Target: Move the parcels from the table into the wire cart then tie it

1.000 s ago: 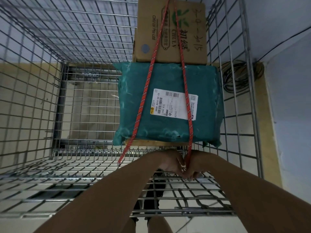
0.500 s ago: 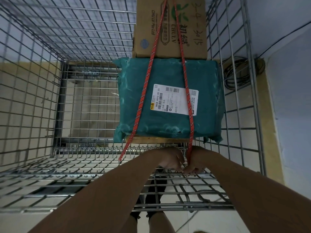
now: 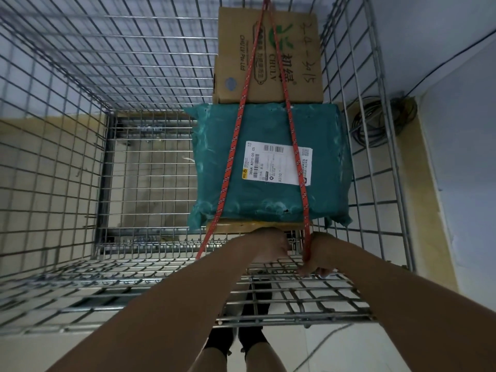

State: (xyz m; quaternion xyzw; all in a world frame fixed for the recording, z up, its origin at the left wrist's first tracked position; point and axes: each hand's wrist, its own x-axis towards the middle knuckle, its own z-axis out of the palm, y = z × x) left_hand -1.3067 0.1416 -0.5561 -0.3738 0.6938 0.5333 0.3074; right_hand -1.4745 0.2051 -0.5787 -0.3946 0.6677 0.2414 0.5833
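Note:
A teal plastic-wrapped parcel [image 3: 271,167] with a white label lies in the wire cart [image 3: 150,248], on top of a flat brown parcel [image 3: 255,226]. Behind it stands a cardboard box [image 3: 271,55] with green print. A red rope [image 3: 232,157] runs in two strands from the far wall over the box and the teal parcel to the near wall. My right hand [image 3: 315,260] grips the right strand at the cart's near wall. My left hand [image 3: 271,245] is curled at the wire beside it; what it holds is hidden.
The left half of the cart holds nothing, and its mesh floor shows the tiled ground. A coil of dark cable [image 3: 375,122] lies on the floor outside the right wall. A folded wire panel [image 3: 295,304] lies below my arms. My feet [image 3: 241,339] show under it.
My two hands have come slightly apart, the right one pulling down and right on the rope. The view shifted so the parcels sit a little higher.

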